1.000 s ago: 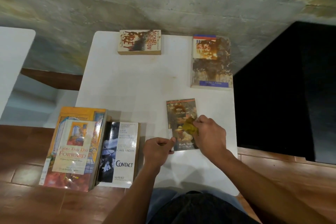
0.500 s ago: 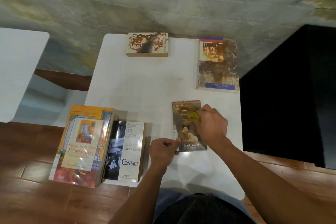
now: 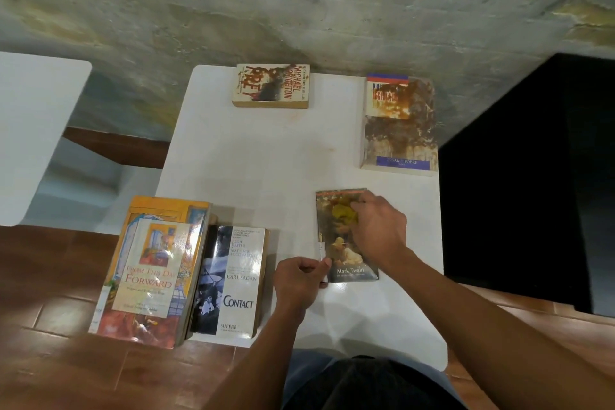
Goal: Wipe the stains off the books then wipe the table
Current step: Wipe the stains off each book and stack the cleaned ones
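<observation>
- Nearest the viewer, the left hand point(image 3: 301, 281) sits at the near-left corner of the Mark Twain book point(image 3: 344, 236), its grip curled, thumb and fingers pinching that corner and steadying it on the white desk point(image 3: 266, 156).
- The Mark Twain book lies flat on the desk's near-right part, cover up, its author line at the near edge.
- The right hand point(image 3: 379, 230) lies over the right half of the Mark Twain book, its grip bent and pressing a yellowish cloth point(image 3: 342, 213) onto the upper part of the cover.
- Left of the Mark Twain book, beyond the left hand, the Contact book point(image 3: 233, 280) lies cover up at the desk's near-left corner.
- Just left of that, further from the Mark Twain book, the From This Day Forward book point(image 3: 153, 270) tops a stack that overhangs the desk's left edge.
- Beyond the Mark Twain book, toward the far-right corner, the Cesar P. Pobre book point(image 3: 399, 125) lies flat, its cover heavily blotched with brown stains.
- Beyond and left of the Mark Twain book, at the desk's far edge, the Michael Crichton book point(image 3: 271, 86) lies sideways with a dark smear across its cover.
- Between it and the Mark Twain book, the desk surface shows faint brownish marks.
- Further off, a rough grey wall point(image 3: 299, 0) stands behind the desk.
</observation>
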Demonstrator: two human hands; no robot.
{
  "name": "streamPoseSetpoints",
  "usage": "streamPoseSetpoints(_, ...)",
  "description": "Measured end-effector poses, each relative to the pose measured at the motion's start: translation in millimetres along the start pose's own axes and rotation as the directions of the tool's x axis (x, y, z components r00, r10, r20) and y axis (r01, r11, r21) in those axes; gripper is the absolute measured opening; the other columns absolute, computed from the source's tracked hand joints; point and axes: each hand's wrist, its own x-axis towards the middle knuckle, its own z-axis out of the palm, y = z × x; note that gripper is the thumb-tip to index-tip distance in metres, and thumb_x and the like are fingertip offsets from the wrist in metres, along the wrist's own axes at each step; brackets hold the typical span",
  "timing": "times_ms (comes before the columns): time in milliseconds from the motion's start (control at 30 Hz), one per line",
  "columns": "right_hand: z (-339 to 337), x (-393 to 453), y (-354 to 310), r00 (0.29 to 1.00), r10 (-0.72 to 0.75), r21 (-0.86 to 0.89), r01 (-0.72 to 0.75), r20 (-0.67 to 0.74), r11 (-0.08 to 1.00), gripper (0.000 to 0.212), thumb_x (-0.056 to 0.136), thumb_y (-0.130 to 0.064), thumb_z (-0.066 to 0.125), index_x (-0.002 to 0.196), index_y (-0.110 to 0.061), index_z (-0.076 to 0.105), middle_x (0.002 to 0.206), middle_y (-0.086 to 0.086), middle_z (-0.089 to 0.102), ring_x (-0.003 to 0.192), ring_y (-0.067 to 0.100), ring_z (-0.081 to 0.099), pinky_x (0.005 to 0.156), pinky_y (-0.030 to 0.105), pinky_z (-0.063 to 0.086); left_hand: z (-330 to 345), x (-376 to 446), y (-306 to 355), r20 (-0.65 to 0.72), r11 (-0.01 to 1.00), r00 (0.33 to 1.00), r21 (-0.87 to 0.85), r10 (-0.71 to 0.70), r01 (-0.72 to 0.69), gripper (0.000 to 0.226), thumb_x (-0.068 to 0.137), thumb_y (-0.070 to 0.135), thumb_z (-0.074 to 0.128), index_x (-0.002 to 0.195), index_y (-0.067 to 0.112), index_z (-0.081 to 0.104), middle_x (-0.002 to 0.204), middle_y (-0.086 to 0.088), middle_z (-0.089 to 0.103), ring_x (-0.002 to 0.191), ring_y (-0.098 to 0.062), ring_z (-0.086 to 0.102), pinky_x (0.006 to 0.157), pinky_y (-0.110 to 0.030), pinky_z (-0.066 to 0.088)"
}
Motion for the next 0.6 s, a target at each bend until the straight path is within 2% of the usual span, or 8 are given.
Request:
streamPoseSetpoints(67,1,-4,3,0.997,-0.068,-0.040,0.068,0.024,0.997,0.023,0.085,-0.026,0.067,0.108,-0.025,0.072,0.122,-0.010,0.060,0.096,0.015,0.059,0.072,0.027,0.052,0,1,-2,0.004,1.000,1.000,0.015,0.001,-0.001,0.017,0.081,0.032,0.083,0.078,0.016,0.079,0.071,0.003,0.075,0.064,-0.014,0.073,0.080,-0.041,0.062)
streamPoseSetpoints(167,-4,9,2,0.999,0.040,0.002,-0.040,-0.029,0.999,0.021,0.090,-0.025,0.064,0.110,-0.026,0.072,0.119,-0.011,0.062,0.095,0.014,0.060,0.070,0.027,0.052,-1,2,-2,0.009,1.000,1.000,-0.002,-0.004,0.004,0.016,0.081,0.031,0.083,0.078,0.015,0.079,0.071,0.002,0.075,0.063,-0.014,0.074,0.079,-0.042,0.063)
streamPoseSetpoints(233,-5,10,-4,0.996,0.093,0.042,-0.092,-0.013,0.995,0.022,0.089,-0.025,0.066,0.110,-0.026,0.072,0.119,-0.011,0.061,0.097,0.014,0.060,0.071,0.027,0.053,-1,1,-1,0.009,1.000,1.000,-0.004,-0.001,0.001,0.016,0.081,0.030,0.083,0.080,0.015,0.079,0.072,0.002,0.075,0.063,-0.013,0.073,0.078,-0.041,0.063)
streamPoseSetpoints(367,-2,-5,-2,0.998,-0.012,0.002,0.012,0.059,1.000,0.027,0.086,-0.032,0.069,0.113,-0.028,0.071,0.123,-0.013,0.059,0.099,0.014,0.058,0.074,0.028,0.053,-2,1,-2,0.006,1.000,1.000,-0.001,0.011,-0.011,0.016,0.081,0.030,0.083,0.075,0.016,0.078,0.070,0.002,0.075,0.063,-0.014,0.074,0.077,-0.041,0.063)
streamPoseSetpoints(433,-4,4,0,0.999,0.007,-0.002,-0.007,0.033,1.000,0.026,0.088,-0.029,0.067,0.114,-0.029,0.071,0.122,-0.014,0.060,0.099,0.013,0.058,0.073,0.027,0.051,-1,3,-3,0.004,1.000,1.000,-0.004,0.013,-0.013,0.017,0.081,0.031,0.084,0.074,0.017,0.079,0.069,0.002,0.075,0.065,-0.016,0.074,0.077,-0.041,0.063)
streamPoseSetpoints(533,-8,18,-9,0.996,0.086,0.013,-0.086,-0.007,0.996,0.020,0.090,-0.026,0.066,0.109,-0.026,0.071,0.110,-0.009,0.060,0.094,0.014,0.059,0.066,0.025,0.047,-1,3,-5,0.002,1.000,1.000,-0.005,0.014,-0.014,0.017,0.081,0.031,0.083,0.075,0.016,0.078,0.070,0.002,0.075,0.065,-0.015,0.074,0.073,-0.034,0.062)
streamPoseSetpoints(600,-7,18,-13,0.995,0.099,0.028,-0.099,0.008,0.995,0.021,0.089,-0.027,0.067,0.109,-0.026,0.071,0.110,-0.009,0.060,0.093,0.015,0.060,0.066,0.025,0.047,-1,3,-5,-0.002,1.000,1.000,0.011,0.024,-0.024,0.019,0.082,0.032,0.082,0.077,0.015,0.078,0.071,0.003,0.075,0.065,-0.013,0.073,0.066,-0.026,0.057)
